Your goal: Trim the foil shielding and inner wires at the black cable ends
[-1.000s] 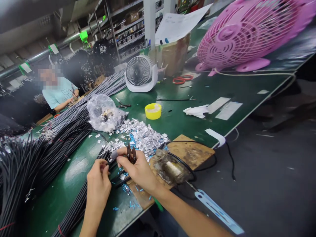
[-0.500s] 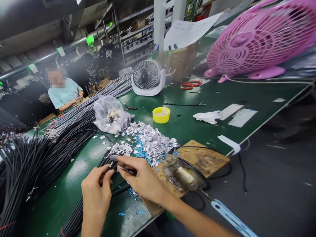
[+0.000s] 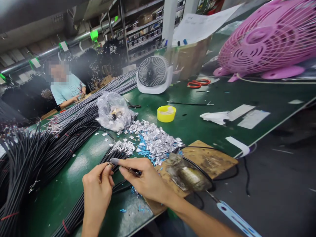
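Note:
My left hand is closed, its thumb and index finger pinched on the end of a black cable that is mostly hidden by the fingers. My right hand is closed round a slim dark tool, whose exact kind I cannot make out. A grey cover sits on my right index fingertip, which meets the left fingertips at the cable end. Under and behind both hands lies a bundle of black cables. Just beyond them is a heap of silvery foil pieces mixed with blue bits.
At right, a lumpy wrapped device rests on a stained wooden board. Farther back are a clear plastic bag, a yellow tub, a white fan, scissors and a pink fan. A co-worker sits far left.
The view has shifted slightly, so most things sit farther right. My fingertips have drawn closer together, and the cable end between them shows less than before.

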### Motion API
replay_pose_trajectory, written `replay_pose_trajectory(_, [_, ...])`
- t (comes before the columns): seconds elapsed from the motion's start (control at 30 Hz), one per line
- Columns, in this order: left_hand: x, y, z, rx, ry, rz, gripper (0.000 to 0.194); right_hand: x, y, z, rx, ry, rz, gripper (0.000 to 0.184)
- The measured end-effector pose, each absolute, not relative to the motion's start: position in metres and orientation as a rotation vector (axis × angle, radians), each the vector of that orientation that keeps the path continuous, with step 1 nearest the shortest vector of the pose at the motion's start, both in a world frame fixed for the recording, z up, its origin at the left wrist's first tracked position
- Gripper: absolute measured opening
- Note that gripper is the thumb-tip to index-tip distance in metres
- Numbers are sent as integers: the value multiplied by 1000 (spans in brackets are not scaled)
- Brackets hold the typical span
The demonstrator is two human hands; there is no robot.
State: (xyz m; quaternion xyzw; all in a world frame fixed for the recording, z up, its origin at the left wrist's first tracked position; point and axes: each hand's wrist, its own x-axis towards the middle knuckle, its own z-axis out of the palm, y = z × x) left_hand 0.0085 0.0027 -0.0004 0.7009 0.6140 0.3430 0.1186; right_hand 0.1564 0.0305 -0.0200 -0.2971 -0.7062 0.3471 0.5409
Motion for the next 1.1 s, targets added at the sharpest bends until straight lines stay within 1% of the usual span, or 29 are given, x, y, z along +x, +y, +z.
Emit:
replay_pose_trajectory(0.27, [6, 4, 1, 1889, 1795, 1133, 15, 155, 28, -21, -699, -1664, 870, 39])
replay_pose_trajectory(0.37, [9, 3, 5, 1863, 1765, 1118, 18, 155, 28, -18, -737, -1676, 879, 37])
replay_pose_trajectory(0.5, [13, 1, 13, 1838, 1706, 1059, 31, 157, 30, -13, -910, -1638, 737, 37])
replay_pose_trajectory(0.6, [13, 0, 16, 1826, 1674, 1035, 36, 157, 30, -14, -943, -1710, 656, 28])
replay_pose_trajectory(0.7, [12, 0, 16, 1828, 1662, 1019, 37, 157, 30, -17, -888, -1794, 682, 25])
replay_pose_trajectory(1.1, [12, -1, 19, 1915, 1713, 1023, 34, 157, 29, -17, -889, -1783, 637, 25])
